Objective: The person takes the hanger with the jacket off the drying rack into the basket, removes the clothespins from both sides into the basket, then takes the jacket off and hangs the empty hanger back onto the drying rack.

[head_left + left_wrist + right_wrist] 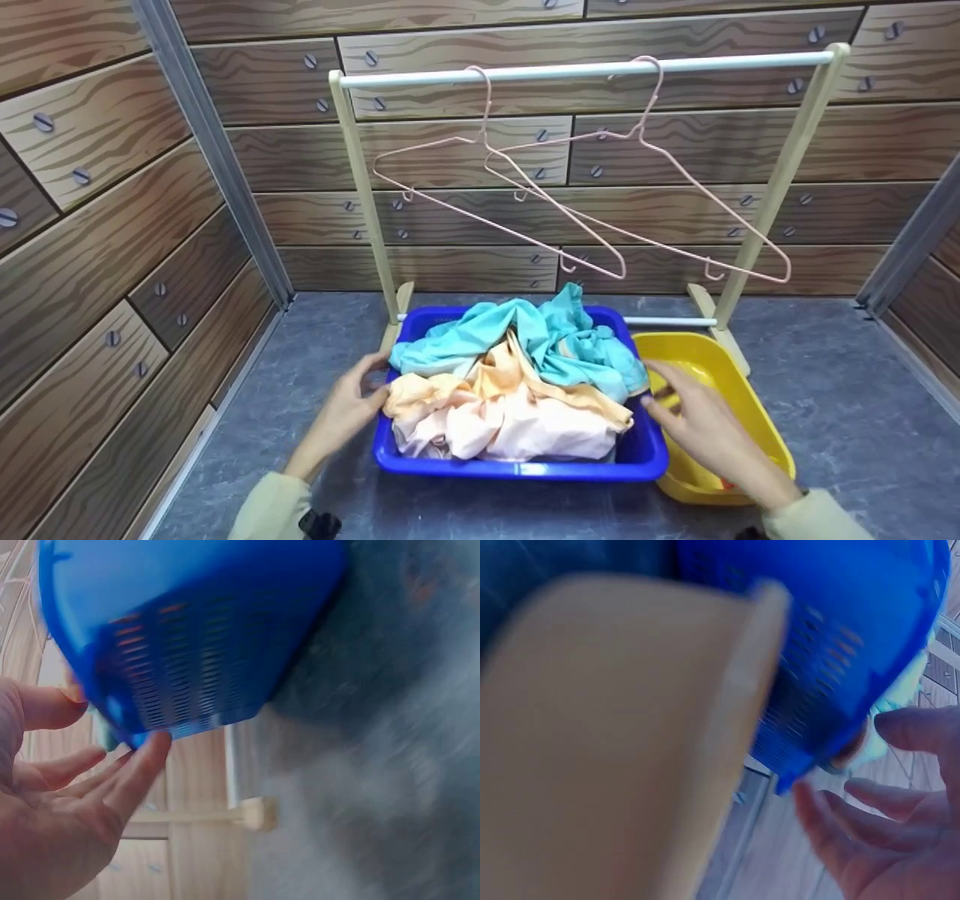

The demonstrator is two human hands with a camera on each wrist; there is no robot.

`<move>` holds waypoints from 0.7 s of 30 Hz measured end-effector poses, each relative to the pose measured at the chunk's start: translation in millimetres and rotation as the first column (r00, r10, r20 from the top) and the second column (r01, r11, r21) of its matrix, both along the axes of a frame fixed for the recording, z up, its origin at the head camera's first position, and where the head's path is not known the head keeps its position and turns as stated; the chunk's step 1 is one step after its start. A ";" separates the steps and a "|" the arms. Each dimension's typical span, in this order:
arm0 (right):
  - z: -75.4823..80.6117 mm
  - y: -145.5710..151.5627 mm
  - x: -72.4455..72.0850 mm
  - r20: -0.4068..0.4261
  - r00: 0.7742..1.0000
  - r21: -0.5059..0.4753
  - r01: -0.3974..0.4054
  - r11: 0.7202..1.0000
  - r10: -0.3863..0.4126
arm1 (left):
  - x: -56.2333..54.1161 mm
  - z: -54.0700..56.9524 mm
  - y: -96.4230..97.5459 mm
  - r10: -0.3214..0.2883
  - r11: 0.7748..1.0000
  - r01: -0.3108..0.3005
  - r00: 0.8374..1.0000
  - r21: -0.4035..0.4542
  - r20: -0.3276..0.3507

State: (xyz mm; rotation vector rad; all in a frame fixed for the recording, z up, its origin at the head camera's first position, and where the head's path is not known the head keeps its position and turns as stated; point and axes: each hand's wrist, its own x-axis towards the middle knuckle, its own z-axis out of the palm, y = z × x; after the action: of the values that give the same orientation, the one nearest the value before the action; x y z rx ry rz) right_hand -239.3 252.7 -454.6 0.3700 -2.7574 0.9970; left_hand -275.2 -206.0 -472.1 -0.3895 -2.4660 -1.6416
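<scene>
A blue plastic basket (517, 470) with slotted sides is heaped with crumpled clothes: a turquoise piece (495, 330) at the back, a peach and pale pink one (532, 427) in front. At its left rim is my left hand (346, 409); thumb and fingers are spread, with fingertips (156, 744) at the basket's edge. My right hand (701, 416) is at the right rim, over a yellow tray (769, 442). Its thumb stands apart from the other fingers. Whether either hand touches the rim is hard to tell. Neither hand grips anything.
Behind the basket stands a garment rack (585, 73) with a white bar and pale wooden posts. Two pink hangers, one left (517, 161) and one right (697, 184), hang from it. Wood-patterned walls (112, 262) enclose the grey floor (300, 345) at the back and sides.
</scene>
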 end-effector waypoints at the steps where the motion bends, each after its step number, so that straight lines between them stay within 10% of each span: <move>1: -2.4 -0.3 1.7 0.025 1.000 -0.013 0.008 1.000 -0.008 | 0.6 -2.6 0.1 -0.006 1.000 0.005 1.000 0.030 0.025; 21: -10.7 -4.7 13.1 0.124 0.987 -0.099 0.117 0.988 -0.104 | -7.9 -11.1 6.9 0.006 0.980 -0.028 0.994 0.195 0.111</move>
State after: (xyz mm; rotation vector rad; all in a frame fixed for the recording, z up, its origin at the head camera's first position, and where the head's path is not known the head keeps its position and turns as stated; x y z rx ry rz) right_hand -226.2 248.0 -465.3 0.1443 -2.7781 1.1658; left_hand -283.1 -199.0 -483.2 -0.2572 -2.3438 -1.9267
